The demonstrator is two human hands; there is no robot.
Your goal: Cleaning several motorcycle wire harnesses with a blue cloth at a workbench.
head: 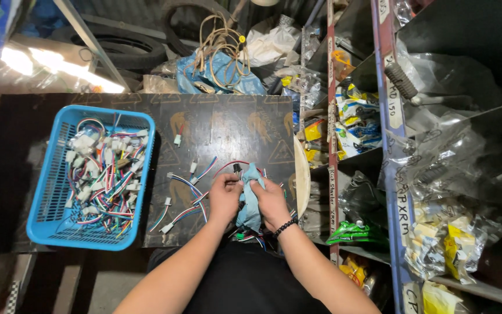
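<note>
- Shelves point(391, 145) are seen along the right side, packed with bagged parts in clear plastic; yellow and green packets point(355, 232) are stuffed in the lower bays.
- A dark board point(228, 125) is laid flat as the work surface, printed with faint triangle marks.
- Tyres point(129, 49) and a blue bag point(222, 78) topped by a coil of beige cord point(219, 43) are piled behind the board.
- A blue basket point(50, 192) is set on the board's left part, filled with white-plug wire harnesses point(103, 174) in mixed colours.
- Loose harnesses point(184, 200) are scattered on the board between basket and hands; one small plug point(178, 139) lies apart, farther up.
- A pale round disc point(301, 174) is seen edge-on at the board's right edge, just beside the right hand.
- A blue rag point(251, 200) is held between both hands, over the board's near right corner, hanging down toward the lap.
- Left hand point(224, 196): fingers curled, tips pinching the rag's top edge; a small dark part point(236, 169) on a red wire pokes up just above the tips.
- Right hand point(272, 202): fingers pressed together and closed on the rag from the right; a black bead bracelet point(285, 227) is worn at the wrist.
- More coloured wires point(245, 236) are partly hidden under the hands; details cannot be told.
</note>
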